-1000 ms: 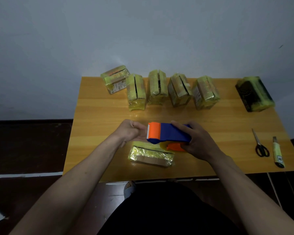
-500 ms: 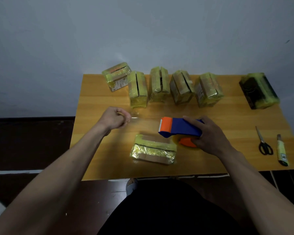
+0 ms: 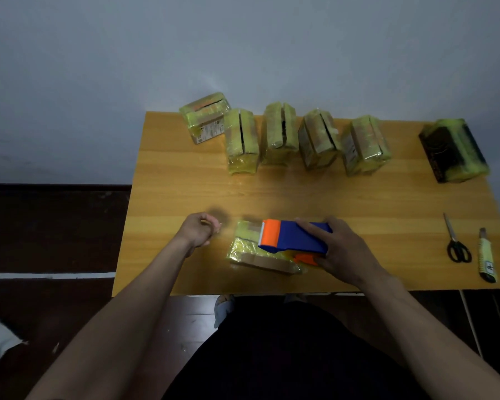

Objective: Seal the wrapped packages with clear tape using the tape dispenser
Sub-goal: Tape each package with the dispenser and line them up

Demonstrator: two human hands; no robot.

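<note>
A right hand (image 3: 341, 249) grips the blue-and-orange plastic tape dispenser (image 3: 293, 236) over a yellow-wrapped package (image 3: 260, 252); the left hand (image 3: 198, 230) pinches something unseen, seemingly tape; pressing down likely follows.

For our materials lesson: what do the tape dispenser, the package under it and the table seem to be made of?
Tape dispenser: likely moulded plastic, matte blue and orange.
Package: seemingly cardboard under glossy, crinkled yellowish film.
Table: wood or wood-look laminate, smooth, with grain lines.

A wrapped package (image 3: 260, 255) is seen flat on the wooden worktop (image 3: 185, 192) under the right grip (image 3: 341, 249), six packages (image 3: 280, 134) beyond it, scissors (image 3: 456, 243) and cutter (image 3: 487, 256) to its right.
</note>
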